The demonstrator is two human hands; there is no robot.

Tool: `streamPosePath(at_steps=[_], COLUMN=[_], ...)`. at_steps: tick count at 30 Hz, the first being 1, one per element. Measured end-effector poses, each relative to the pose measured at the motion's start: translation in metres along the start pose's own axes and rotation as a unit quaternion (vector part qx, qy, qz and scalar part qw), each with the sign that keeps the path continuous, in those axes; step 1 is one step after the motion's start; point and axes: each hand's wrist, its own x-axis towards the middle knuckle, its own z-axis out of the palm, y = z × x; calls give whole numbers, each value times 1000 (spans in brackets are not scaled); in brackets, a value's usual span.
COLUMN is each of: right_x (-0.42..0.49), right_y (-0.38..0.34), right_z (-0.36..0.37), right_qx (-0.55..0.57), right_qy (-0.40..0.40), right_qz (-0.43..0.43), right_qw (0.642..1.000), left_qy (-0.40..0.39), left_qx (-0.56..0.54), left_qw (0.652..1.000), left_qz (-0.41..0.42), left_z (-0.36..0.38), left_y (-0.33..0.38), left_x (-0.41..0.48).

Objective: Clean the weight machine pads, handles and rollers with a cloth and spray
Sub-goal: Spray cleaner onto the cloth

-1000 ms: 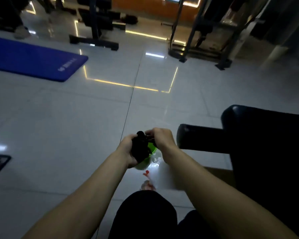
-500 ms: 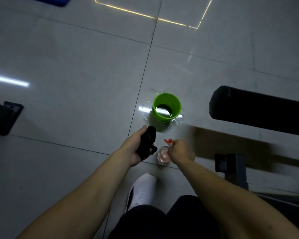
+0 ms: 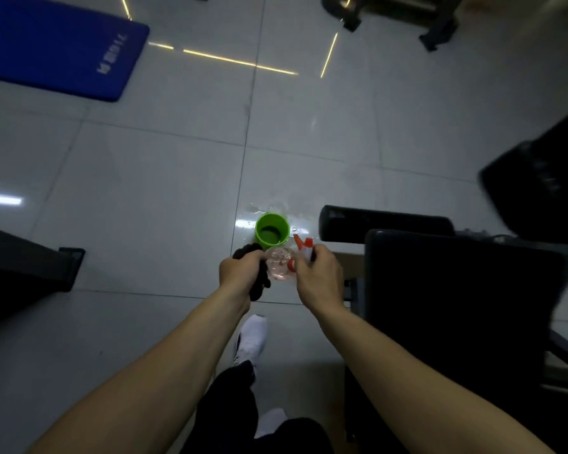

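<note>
Left hand (image 3: 241, 273): fingers curled tight round a black cloth (image 3: 259, 285), which bunches out above and below the fist.
Right hand (image 3: 318, 280): wrapped round the top of a clear spray bottle (image 3: 277, 265), fingers closed at its red and white trigger head (image 3: 304, 249).
Spray bottle: between the two hands, its clear body just beside the cloth; whether its base rests on the floor cannot be told.
Green cup (image 3: 272, 231): upright on the floor just beyond the hands, mouth open to the camera, dark inside.
Water (image 3: 276, 209): a shining wet patch on the tiles at the cup's far side and to its right.
Roller (image 3: 384, 224): a black padded cylinder lying crosswise to the right of the cup, its round end facing the cup.
Seat pad (image 3: 456, 290): a broad black cushion near and to the right of the right hand, just nearer than the roller.
Second pad (image 3: 545, 178): black, blurred, at the right edge, farther off than the roller.
Person: bare forearms reach in from the near edge; a white shoe (image 3: 251, 339) and dark trousers (image 3: 230, 398) show below the hands.
Floor (image 3: 145, 208): glossy grey tiles with thin yellow light lines reflected on the far side.
Exercise mat (image 3: 56, 44): blue, flat at far left.
Machine frame (image 3: 400, 11): dark metal feet at the far edge, right of centre.
</note>
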Motion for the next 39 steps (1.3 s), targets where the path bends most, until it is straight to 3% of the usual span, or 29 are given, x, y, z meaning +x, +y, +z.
streamPosePath(at_steps=[4,8,12,18,23,27,31,35,39], right_x=[-58,-103,-143,-201,-234,-233,-215,-193,-167], right_y=[-55,-93,-116,-123,-111,-123,-145,-155,-142], right_z=[-97,-189,-282,-379,-395,-402,-416,-400,-361], right_qx=[28,74,143,287,348,324,368,321,221], right_qy=[25,64,130,202,196,325,364,396,314], right_qz=[-17,-22,-31,-66,-124,-66,-14,-13,99], right_qw=[999,995,981,934,908,886,855,860,918], left_qy=[9,-31,-112,-273,-383,-440,-454,-432,-391], left_qx=[41,74,76,124,181,272,351,288,221], left_qw=[997,993,988,952,905,854,806,820,861], left_qz=[57,84,81,69,35,64,144,241,238], left_z=[-8,3,37,84,116,130,119,117,123], left_y=[40,79,105,113,114,131,165,209,230], left_x=[-96,-179,-249,-321,-353,-366,-372,-366,-354])
